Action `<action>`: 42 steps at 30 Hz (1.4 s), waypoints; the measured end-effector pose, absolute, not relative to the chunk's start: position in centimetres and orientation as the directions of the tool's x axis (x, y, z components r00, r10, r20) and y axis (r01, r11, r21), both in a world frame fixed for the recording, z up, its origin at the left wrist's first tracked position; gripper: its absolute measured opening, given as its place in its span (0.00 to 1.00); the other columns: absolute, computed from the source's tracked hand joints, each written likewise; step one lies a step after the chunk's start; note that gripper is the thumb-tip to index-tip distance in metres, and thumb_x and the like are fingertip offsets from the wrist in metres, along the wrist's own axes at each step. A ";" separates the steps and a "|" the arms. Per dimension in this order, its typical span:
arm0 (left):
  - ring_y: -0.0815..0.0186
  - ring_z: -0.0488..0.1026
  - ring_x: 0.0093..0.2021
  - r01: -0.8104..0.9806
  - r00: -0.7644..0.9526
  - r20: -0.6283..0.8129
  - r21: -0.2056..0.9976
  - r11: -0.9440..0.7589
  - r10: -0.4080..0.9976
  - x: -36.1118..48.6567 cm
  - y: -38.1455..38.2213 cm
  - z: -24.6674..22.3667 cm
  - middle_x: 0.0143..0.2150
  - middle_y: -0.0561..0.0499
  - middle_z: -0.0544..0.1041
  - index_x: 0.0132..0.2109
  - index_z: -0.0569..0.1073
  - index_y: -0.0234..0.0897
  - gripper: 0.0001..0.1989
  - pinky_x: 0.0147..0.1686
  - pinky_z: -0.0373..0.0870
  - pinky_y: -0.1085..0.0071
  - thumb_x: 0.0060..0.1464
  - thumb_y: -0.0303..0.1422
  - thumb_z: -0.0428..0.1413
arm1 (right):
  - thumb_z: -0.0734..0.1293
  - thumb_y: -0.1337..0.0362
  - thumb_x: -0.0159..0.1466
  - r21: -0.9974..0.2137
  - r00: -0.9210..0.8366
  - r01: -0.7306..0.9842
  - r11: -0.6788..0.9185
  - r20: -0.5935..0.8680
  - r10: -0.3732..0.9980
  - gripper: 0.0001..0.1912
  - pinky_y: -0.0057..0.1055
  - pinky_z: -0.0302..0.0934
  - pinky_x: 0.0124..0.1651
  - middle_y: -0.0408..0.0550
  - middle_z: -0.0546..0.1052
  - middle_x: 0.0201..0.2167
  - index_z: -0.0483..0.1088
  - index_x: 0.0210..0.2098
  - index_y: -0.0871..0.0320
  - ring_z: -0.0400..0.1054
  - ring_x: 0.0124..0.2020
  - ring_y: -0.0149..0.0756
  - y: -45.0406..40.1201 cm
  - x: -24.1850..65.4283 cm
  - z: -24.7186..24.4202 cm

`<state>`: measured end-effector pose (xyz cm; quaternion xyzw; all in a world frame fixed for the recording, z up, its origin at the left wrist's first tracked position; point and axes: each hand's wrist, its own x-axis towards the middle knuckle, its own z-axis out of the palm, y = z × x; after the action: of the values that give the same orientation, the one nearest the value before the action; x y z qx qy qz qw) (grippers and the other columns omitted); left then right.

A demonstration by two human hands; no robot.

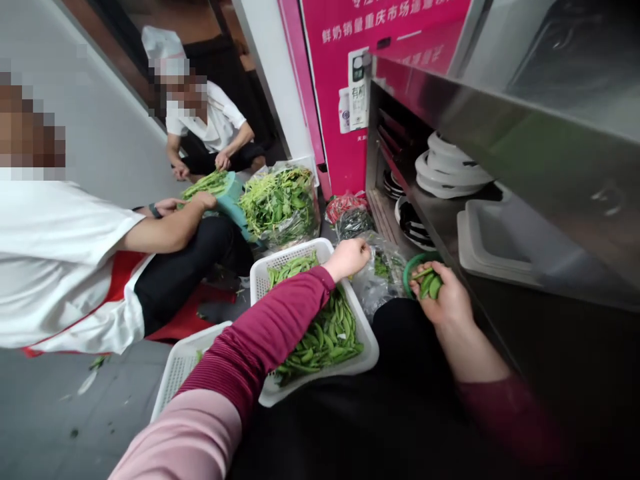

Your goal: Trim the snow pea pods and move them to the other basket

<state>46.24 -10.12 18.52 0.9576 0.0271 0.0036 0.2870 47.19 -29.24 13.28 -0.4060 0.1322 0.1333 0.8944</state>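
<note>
My right hand (450,300) is closed around a few green pea pods (430,285), beside the rim of a green round container (409,270). Over a clear plastic bag (367,283) with green scraps in it, my left hand (351,258) has its fingers pinched together. What they hold, if anything, is hidden. Below my left forearm stands a white perforated basket (369,353), filled with many flat green pods (325,340). My left sleeve covers part of it.
A second white basket (170,373) stands at lower left. Two co-workers (210,113) crouch around a light-blue container (233,200) of green stalks. Close by is a bag of leafy greens (280,200). To my right, a steel shelf unit (500,133) holds white dishes (445,167).
</note>
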 end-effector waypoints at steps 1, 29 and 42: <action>0.71 0.67 0.24 0.049 0.997 0.022 0.574 -0.817 0.076 44.6 -9.4 18.4 0.23 0.50 0.70 0.29 0.69 0.32 0.10 0.29 0.63 0.75 0.48 0.32 0.46 | 0.65 0.64 0.47 -0.714 0.928 -0.371 0.594 -0.316 0.199 0.06 0.25 0.61 0.24 0.39 0.67 0.21 0.63 0.24 0.59 0.64 0.23 0.28 -29.1 46.9 13.3; 0.76 0.57 0.14 0.331 0.939 -0.305 0.928 -0.169 0.161 23.5 -8.4 13.3 0.20 0.57 0.62 0.32 0.65 0.34 0.12 0.15 0.55 0.78 0.50 0.36 0.41 | 0.60 0.66 0.58 -0.512 0.100 0.859 -0.007 0.156 0.983 0.08 0.27 0.59 0.38 0.45 0.72 0.34 0.70 0.35 0.52 0.66 0.36 0.32 -20.7 37.4 13.5; 0.77 0.55 0.15 0.503 0.825 -0.385 0.833 -0.229 0.414 22.9 -6.7 11.5 0.14 0.59 0.58 0.24 0.64 0.32 0.06 0.16 0.52 0.79 0.42 0.28 0.44 | 0.64 0.57 0.53 -0.991 0.701 0.108 -0.082 0.017 0.712 0.13 0.25 0.49 0.18 0.38 0.64 0.13 0.69 0.34 0.60 0.54 0.14 0.26 -22.2 36.7 14.1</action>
<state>22.88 -6.67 11.49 0.7828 0.2928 -0.0408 0.5476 36.72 -22.20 14.12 -0.6924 -0.2961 0.2482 0.6094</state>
